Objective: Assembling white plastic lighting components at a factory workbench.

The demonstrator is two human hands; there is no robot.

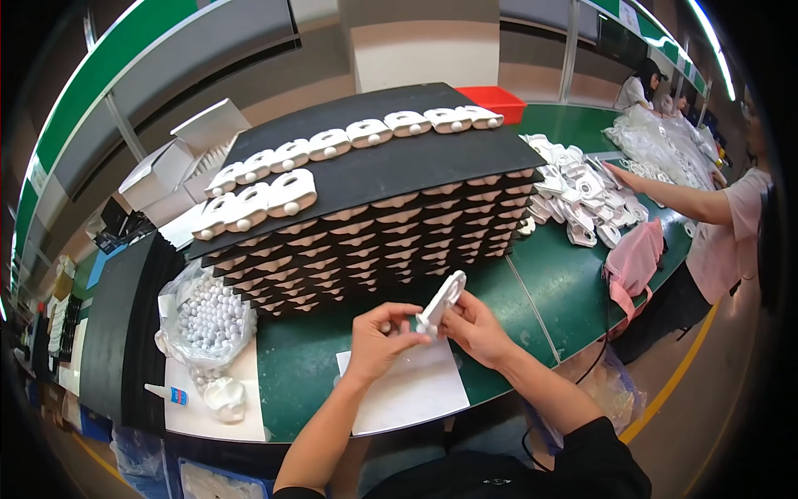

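White plastic part is pinched upright between the left hand and right hand above a paper sheet on the green surface, apparently for close fitting.

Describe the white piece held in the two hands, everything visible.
The white piece is a flat, elongated part with rounded ends, seemingly plastic. It is held tilted, upper end up and to the right, above a white sheet on the green table. The right hand grips its lower side; the left hand pinches near its lower end. It resembles the pieces lined up on the black stacked trays.
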